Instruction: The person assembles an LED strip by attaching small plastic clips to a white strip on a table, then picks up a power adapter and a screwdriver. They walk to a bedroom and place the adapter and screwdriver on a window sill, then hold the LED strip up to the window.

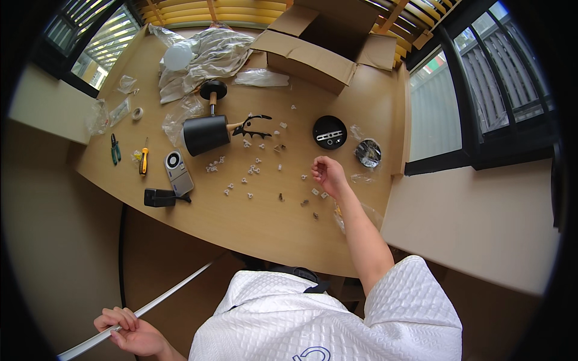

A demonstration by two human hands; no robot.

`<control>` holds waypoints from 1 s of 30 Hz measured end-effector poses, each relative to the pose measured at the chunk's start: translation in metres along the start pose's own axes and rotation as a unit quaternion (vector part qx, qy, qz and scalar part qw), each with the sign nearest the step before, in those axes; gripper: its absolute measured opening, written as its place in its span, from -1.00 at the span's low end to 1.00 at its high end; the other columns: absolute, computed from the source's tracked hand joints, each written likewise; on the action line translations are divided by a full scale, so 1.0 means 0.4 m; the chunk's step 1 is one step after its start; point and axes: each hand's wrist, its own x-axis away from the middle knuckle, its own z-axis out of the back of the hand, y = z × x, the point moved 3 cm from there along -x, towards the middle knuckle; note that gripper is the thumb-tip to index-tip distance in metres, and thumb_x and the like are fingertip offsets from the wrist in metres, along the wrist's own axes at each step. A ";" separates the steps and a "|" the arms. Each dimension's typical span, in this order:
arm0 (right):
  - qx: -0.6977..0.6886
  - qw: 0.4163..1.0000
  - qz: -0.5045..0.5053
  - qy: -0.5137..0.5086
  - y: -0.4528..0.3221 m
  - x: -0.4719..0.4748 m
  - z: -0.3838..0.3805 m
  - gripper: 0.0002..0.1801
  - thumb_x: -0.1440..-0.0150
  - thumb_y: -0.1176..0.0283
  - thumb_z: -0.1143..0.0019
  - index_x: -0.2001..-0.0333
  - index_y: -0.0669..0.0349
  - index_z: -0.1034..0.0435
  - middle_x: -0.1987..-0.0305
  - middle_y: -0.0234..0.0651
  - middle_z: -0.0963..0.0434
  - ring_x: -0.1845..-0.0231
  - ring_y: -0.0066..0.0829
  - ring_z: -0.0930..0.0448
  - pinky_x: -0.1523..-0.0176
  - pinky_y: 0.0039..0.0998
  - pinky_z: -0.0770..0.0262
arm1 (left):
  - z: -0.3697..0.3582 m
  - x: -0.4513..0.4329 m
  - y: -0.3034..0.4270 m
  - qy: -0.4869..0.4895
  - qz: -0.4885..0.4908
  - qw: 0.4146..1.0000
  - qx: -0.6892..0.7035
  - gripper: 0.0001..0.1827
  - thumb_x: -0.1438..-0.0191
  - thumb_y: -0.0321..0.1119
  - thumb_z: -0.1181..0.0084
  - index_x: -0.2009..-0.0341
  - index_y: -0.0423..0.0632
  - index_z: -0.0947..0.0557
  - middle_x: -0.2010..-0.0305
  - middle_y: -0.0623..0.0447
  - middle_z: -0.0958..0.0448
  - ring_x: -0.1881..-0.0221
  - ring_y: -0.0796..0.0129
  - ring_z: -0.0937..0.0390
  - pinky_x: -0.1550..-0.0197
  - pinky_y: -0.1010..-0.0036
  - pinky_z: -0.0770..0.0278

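My left hand [131,331] grips a long, slim white rail [174,289], perhaps a curtain track, slanting beside the desk at lower left. Over the right part of the wooden desk [216,216] is my right hand [329,176], fingers curled inward; whether they hold anything small is hidden. Close to it lie a white plastic glider [304,177], two small white square pieces [319,193] and small metal clips [305,203]. Several more white eyelet gliders [254,169] are scattered across the middle. Beyond the hand sits a round black lamp base [329,132] with a slotted metal bracket.
A black-shaded lamp [205,135] lies on its side. An open cardboard box [311,58] and a crumpled cloth [212,56] occupy the back. Pliers [115,150], a yellow-handled screwdriver [143,161], a grey handheld device [179,173] and a tape roll [137,113] are at left.
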 end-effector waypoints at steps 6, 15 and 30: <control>0.722 0.641 0.255 0.054 0.013 0.048 -0.093 -0.66 -0.05 0.27 -0.19 0.17 0.22 -0.34 0.25 -0.08 -0.54 0.29 0.00 -0.57 0.20 -0.12 -0.50 | 0.001 0.004 0.005 0.006 0.004 1.000 -0.004 -0.79 -0.23 -0.24 0.24 0.36 -0.08 -0.24 0.54 0.15 -0.05 0.62 0.57 0.04 0.61 0.64 0.13; 0.115 0.993 0.034 0.022 0.031 0.008 -0.043 -0.90 -0.11 0.43 0.03 0.42 0.22 -0.35 0.54 -0.37 -0.43 0.53 -0.53 -0.44 0.54 -0.57 -0.31 | 0.002 0.010 0.011 0.009 0.004 1.000 -0.014 -0.81 -0.23 -0.25 0.24 0.36 -0.08 -0.24 0.54 0.15 -0.04 0.61 0.58 0.04 0.61 0.65 0.13; 0.790 0.553 0.261 0.054 0.105 -0.097 -0.233 -0.74 -0.19 0.25 0.05 0.36 0.25 -0.36 0.50 -0.04 -0.56 0.45 -0.07 -0.58 0.35 -0.10 -0.49 | 0.000 0.005 0.012 0.008 0.001 1.000 -0.018 -0.79 -0.23 -0.23 0.24 0.36 -0.08 -0.23 0.54 0.15 -0.04 0.61 0.57 0.04 0.61 0.64 0.13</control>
